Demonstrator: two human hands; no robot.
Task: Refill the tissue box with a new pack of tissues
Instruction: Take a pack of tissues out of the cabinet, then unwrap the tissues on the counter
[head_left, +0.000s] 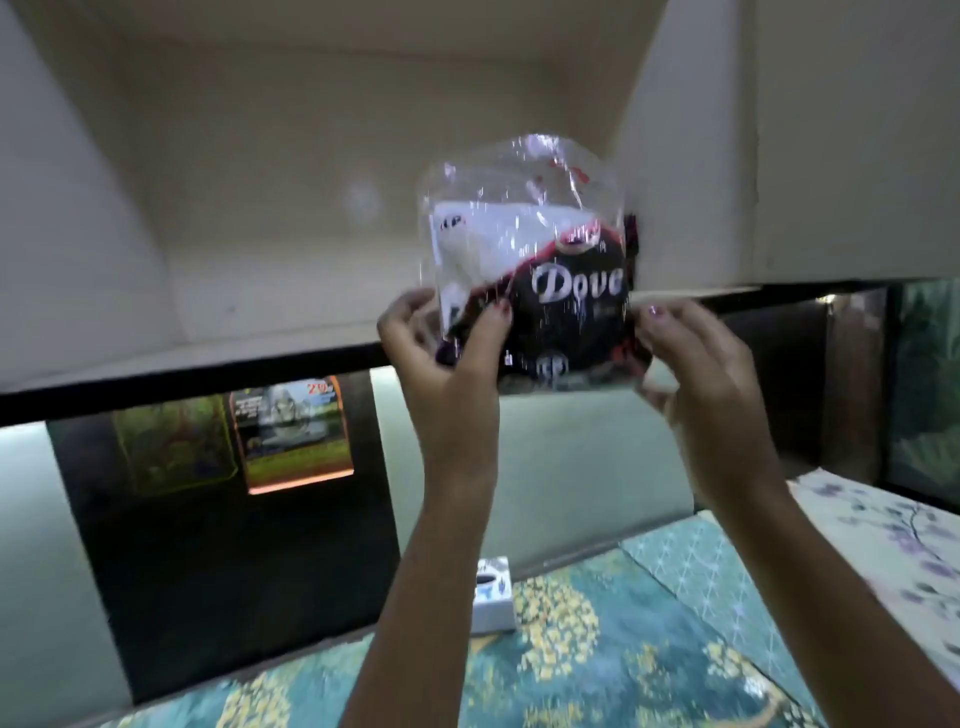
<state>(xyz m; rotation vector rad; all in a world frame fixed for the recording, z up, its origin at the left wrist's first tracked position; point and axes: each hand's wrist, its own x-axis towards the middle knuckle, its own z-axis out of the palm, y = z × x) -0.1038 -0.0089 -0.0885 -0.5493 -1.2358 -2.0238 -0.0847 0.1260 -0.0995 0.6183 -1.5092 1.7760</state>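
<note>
A clear plastic tissue pack (535, 270) with a black and red "Dove" label and white tissues inside is held up in front of an open overhead cabinet. My left hand (447, 358) pinches its lower left corner, and my right hand (696, 364) grips its lower right edge. The pack's top flap is loose and see-through. Far below, a small white tissue box (493, 597) with an oval slot on top stands on the bed, between my forearms.
The cabinet (260, 208) above has a pale interior and an open door (779, 156) at the right. A padded headboard (571, 467) and dark panel with posters (291, 436) lie behind. A teal patterned bedspread (623, 649) and a floral pillow (893, 545) fill the bottom.
</note>
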